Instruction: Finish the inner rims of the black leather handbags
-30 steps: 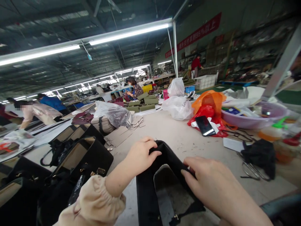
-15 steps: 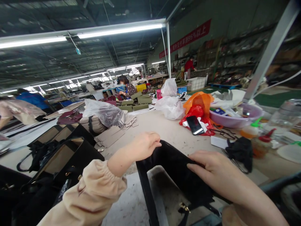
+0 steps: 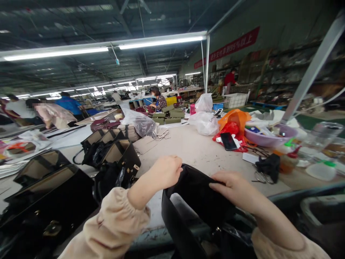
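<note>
A black handbag stands open-mouthed at the near edge of the worktable, right in front of me. My left hand is curled over the far left corner of its rim, fingers closed on the black material. My right hand grips the far right side of the rim, fingers pressed against the black panel. The bag's grey inner lining shows between my hands. A beige sleeve covers my left forearm.
Several open black handbags with tan linings stand at my left. A phone lies on red and orange bags, beside a purple basin. Scissors and a black cloth lie right. Other people work at the far tables.
The view swung and tilted, and the bag now sits closer to the table's near edge. Both hands kept their hold on the bag's rim, the right hand sliding slightly along it.
</note>
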Tool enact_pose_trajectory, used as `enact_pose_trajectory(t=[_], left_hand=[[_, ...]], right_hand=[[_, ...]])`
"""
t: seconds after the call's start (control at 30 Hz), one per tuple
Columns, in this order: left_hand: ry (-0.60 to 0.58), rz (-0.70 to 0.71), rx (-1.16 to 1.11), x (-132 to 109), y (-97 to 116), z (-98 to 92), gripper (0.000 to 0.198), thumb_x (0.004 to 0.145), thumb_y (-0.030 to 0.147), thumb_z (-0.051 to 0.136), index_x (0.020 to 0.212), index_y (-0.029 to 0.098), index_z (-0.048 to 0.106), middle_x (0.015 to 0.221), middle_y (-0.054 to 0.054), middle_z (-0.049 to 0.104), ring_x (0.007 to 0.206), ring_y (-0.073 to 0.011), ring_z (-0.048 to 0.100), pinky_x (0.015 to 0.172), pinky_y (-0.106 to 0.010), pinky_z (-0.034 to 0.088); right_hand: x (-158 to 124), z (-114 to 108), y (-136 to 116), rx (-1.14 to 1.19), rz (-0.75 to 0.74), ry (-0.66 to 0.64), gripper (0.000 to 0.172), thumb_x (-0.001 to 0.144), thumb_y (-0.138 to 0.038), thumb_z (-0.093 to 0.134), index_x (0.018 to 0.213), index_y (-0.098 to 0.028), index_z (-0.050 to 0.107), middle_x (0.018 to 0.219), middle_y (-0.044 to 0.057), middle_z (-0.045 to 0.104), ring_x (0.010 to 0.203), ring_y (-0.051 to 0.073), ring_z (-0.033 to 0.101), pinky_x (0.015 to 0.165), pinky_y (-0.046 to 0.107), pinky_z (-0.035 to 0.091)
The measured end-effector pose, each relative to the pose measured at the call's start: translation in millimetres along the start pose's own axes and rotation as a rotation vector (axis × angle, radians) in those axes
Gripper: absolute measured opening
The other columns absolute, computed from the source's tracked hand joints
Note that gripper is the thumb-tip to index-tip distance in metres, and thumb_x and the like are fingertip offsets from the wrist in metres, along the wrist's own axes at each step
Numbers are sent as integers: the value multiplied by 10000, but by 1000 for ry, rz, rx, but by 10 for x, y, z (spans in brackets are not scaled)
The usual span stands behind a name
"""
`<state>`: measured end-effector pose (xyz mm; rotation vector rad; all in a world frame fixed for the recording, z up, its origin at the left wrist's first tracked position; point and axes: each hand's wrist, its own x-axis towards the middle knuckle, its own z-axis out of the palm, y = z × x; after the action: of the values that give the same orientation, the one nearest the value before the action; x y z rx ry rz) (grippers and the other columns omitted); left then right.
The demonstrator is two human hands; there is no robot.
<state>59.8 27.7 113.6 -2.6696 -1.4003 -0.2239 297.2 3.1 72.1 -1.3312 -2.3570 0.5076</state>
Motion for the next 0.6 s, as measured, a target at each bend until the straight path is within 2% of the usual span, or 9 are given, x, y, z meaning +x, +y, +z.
enact_pose_trajectory(t=[0.1, 0.2, 0.3, 0.4, 0.6], left_hand=[[4, -101, -54, -60, -69, 129, 157, 794, 213, 491, 686, 167, 595, 701, -40, 623, 658, -161, 574, 591, -261, 384], [55, -140, -105, -79, -106, 213, 171, 796, 241, 497, 699, 169, 618, 708, -43, 636, 652, -161, 577, 591, -261, 390], [84, -135, -141, -82, -130, 243, 196, 812, 275, 495, 720, 167, 631, 722, -49, 646, 670, -167, 586, 613, -264, 404], [91, -144, -157, -68, -170, 282, 217, 826, 299, 484, 745, 171, 639, 742, -52, 651, 696, -171, 595, 631, -265, 414], [142, -124, -185, -33, -262, 404, 215, 826, 293, 486, 735, 170, 637, 751, -70, 657, 704, -191, 605, 646, -289, 424]], right_hand=[[3, 118, -75, -49, 42, 15, 285, 873, -297, 433, 699, -190, 631, 717, 11, 645, 694, 152, 576, 617, 244, 382], [9, 127, -146, -186, 68, 8, 292, 871, -320, 433, 722, -201, 654, 720, 15, 662, 691, 157, 593, 612, 250, 369], [60, 81, -251, -319, 87, 38, 242, 853, -361, 481, 904, -235, 681, 784, 17, 695, 726, 172, 622, 619, 258, 381], [208, 101, -383, -403, 98, 125, 339, 816, -435, 543, 1082, -245, 633, 894, 29, 705, 806, 192, 638, 668, 278, 413], [591, 365, -569, -557, 123, 121, 328, 821, -502, 526, 923, -208, 629, 863, 54, 700, 787, 205, 649, 618, 276, 402]])
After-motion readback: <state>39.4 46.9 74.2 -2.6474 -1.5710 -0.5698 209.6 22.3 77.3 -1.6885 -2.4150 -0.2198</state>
